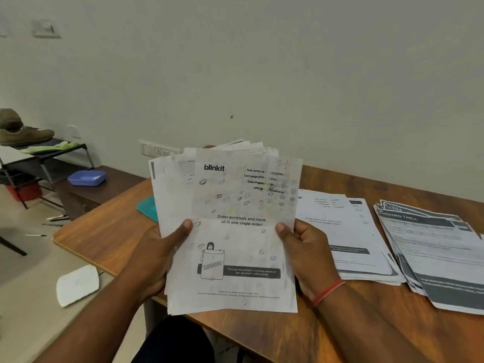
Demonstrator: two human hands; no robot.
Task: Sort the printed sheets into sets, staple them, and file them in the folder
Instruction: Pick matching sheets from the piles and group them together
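Note:
I hold a fanned stack of printed sheets (230,231) upright above the wooden table (110,231). Its front page is a "blinkit" cover sheet with "S4" written in red at the top right. My left hand (159,258) grips the stack's left edge, thumb on the front. My right hand (306,255) grips the right edge the same way; a red thread circles that wrist. On the table to the right lie a pile topped by another blinkit cover sheet (348,237) and a fanned pile of dark-headed printed sheets (434,252). A teal folder corner (148,208) shows behind the held stack.
A blue plastic tray (87,177) sits on a dark low cabinet at left. Behind it stands a metal rack with shoes (25,133). A white flat object (77,284) and pens lie on the floor. A wall runs close behind the table.

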